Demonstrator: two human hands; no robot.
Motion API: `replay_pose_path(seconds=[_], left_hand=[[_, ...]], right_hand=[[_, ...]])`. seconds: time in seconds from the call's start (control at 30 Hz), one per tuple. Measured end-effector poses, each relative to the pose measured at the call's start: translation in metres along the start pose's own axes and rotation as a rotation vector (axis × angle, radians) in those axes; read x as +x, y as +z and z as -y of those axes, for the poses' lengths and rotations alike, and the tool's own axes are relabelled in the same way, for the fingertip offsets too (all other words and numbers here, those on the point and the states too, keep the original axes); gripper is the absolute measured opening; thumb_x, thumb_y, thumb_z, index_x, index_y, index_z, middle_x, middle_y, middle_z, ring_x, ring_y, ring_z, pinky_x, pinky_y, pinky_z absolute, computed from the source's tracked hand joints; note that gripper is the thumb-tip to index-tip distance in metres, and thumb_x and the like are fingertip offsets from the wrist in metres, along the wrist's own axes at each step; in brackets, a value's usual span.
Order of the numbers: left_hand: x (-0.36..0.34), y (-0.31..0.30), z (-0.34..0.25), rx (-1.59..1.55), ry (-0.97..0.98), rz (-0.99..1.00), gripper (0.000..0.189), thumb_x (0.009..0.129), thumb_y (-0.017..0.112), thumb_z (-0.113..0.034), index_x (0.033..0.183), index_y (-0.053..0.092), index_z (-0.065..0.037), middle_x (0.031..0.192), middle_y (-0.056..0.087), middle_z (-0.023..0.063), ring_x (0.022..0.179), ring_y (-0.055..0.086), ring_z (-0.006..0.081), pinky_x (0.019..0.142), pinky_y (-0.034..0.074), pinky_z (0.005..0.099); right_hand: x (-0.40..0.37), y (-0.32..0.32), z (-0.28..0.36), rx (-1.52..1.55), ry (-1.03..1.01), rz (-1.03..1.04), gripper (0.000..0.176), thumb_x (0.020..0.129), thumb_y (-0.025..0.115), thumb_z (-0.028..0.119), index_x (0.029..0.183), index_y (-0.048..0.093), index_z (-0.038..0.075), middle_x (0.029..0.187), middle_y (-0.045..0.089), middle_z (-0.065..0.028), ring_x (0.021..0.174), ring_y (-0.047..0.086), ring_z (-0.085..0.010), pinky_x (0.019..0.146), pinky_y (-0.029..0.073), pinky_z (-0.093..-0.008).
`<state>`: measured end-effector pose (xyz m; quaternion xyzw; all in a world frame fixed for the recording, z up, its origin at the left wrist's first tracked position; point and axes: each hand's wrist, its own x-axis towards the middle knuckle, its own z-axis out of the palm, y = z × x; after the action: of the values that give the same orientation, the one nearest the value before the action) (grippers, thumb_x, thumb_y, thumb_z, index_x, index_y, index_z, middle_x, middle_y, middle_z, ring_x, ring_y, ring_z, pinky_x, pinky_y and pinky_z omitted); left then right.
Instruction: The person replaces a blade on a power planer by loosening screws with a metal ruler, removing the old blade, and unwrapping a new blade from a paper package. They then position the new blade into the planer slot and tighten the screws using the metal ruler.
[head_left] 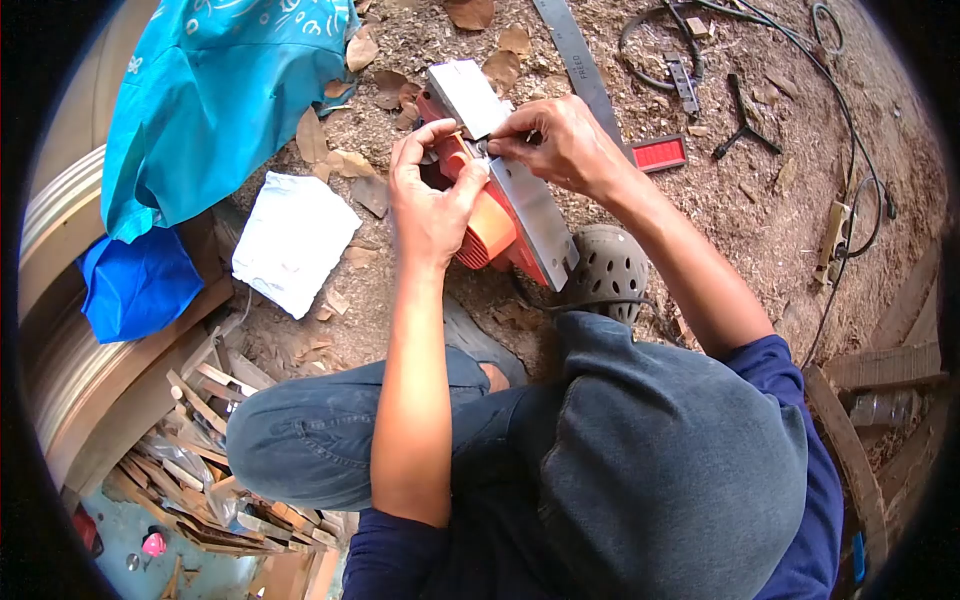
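An orange-red power planer (487, 228) lies upside down on the ground, its metal sole (535, 215) facing up. My left hand (432, 190) grips its side near the blade slot, fingers and thumb bent around the orange body. My right hand (560, 145) pinches at the slot between the two sole plates; the small part between its fingertips is too hidden to name. The front plate (468, 97) shows pale just beyond the fingers.
A long metal ruler (580, 65), a red case (659, 154), a black three-armed tool (741, 122) and cables (855, 130) lie on wood shavings. At left are a white cloth (295, 243), a teal bag (200, 110) and wood scraps (190, 460). A grey clog (608, 270) is near the planer.
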<state>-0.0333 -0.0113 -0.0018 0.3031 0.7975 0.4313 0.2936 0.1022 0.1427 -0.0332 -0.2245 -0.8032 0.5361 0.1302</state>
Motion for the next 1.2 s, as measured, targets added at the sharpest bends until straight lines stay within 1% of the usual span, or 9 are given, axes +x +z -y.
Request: replay_pose_path(seconds=[0.13,0.23,0.3,0.4,0.5,0.6,0.83,0.9,1.2], left_hand=[[0.001,0.003,-0.001,-0.054,-0.093,-0.006,0.044,0.077,0.081,-0.008,0.118,0.068,-0.004,0.113,0.062,0.0087,0.102,0.065,0.0207,0.093,0.054,0.0364],[0.0,0.003,-0.004,-0.073,-0.096,-0.007,0.043,0.076,0.081,-0.007,0.117,0.068,-0.005,0.113,0.062,0.0089,0.102,0.066,0.022,0.093,0.054,0.037],[-0.001,0.004,-0.006,0.225,0.197,-0.063,0.04,0.082,0.075,-0.001,0.121,0.066,-0.003,0.108,0.064,0.0054,0.094,0.065,0.0127,0.081,0.057,0.0293],[-0.004,0.009,-0.007,0.132,0.062,-0.065,0.043,0.08,0.077,-0.002,0.122,0.067,-0.004,0.111,0.062,0.0054,0.095,0.064,0.0149,0.087,0.055,0.0316],[-0.004,0.009,-0.007,0.087,0.023,-0.054,0.046,0.078,0.08,-0.004,0.122,0.067,-0.004,0.11,0.062,0.0056,0.096,0.063,0.0166,0.091,0.053,0.033],[-0.004,0.007,-0.008,0.145,0.1,-0.051,0.049,0.076,0.082,-0.006,0.122,0.067,-0.004,0.111,0.062,0.0058,0.098,0.063,0.0172,0.092,0.053,0.0337],[-0.005,0.008,-0.014,0.124,0.005,-0.049,0.051,0.074,0.083,-0.006,0.122,0.066,-0.004,0.111,0.063,0.0058,0.1,0.063,0.0177,0.093,0.052,0.034],[-0.005,0.008,-0.013,0.179,0.084,-0.054,0.05,0.075,0.083,-0.006,0.122,0.066,-0.004,0.111,0.063,0.0058,0.099,0.063,0.0175,0.092,0.053,0.0338],[-0.007,0.01,-0.014,0.171,0.073,-0.064,0.049,0.075,0.083,-0.006,0.121,0.065,-0.003,0.111,0.062,0.0062,0.099,0.063,0.0179,0.093,0.053,0.0342]], right_hand=[[-0.001,0.001,0.0,0.004,0.036,0.002,0.013,0.085,0.077,0.01,0.095,0.08,0.003,0.084,0.075,-0.0195,0.077,0.074,-0.0347,0.072,0.058,-0.0408],[-0.002,0.003,-0.006,0.008,-0.037,0.014,0.014,0.084,0.077,0.01,0.095,0.08,0.002,0.085,0.074,-0.0196,0.079,0.074,-0.0353,0.073,0.058,-0.0415],[-0.003,0.004,-0.006,0.003,-0.099,-0.022,0.013,0.083,0.077,0.009,0.094,0.079,0.002,0.087,0.075,-0.019,0.08,0.074,-0.0349,0.073,0.058,-0.0416],[-0.004,0.003,-0.003,0.065,-0.074,-0.043,0.012,0.082,0.077,0.007,0.093,0.079,0.002,0.087,0.075,-0.018,0.08,0.074,-0.0342,0.074,0.058,-0.041],[-0.001,0.002,-0.003,0.024,-0.09,0.002,0.012,0.081,0.076,0.007,0.092,0.079,0.002,0.087,0.075,-0.0169,0.08,0.074,-0.0336,0.074,0.058,-0.0405],[-0.002,0.005,-0.003,-0.003,-0.087,-0.014,0.013,0.081,0.076,0.009,0.092,0.079,0.003,0.085,0.075,-0.0161,0.08,0.074,-0.0332,0.075,0.058,-0.0403],[-0.003,0.008,-0.004,-0.012,-0.075,-0.027,0.013,0.079,0.075,0.008,0.091,0.079,0.004,0.083,0.075,-0.0163,0.077,0.074,-0.0335,0.073,0.058,-0.0405],[-0.003,0.007,-0.002,-0.011,-0.05,-0.026,0.013,0.078,0.074,0.007,0.089,0.079,0.004,0.081,0.074,-0.0178,0.075,0.074,-0.034,0.071,0.058,-0.0407],[-0.005,0.008,0.003,-0.024,-0.012,-0.04,0.012,0.077,0.072,0.006,0.087,0.078,0.003,0.077,0.072,-0.0197,0.073,0.074,-0.035,0.069,0.058,-0.0405]])
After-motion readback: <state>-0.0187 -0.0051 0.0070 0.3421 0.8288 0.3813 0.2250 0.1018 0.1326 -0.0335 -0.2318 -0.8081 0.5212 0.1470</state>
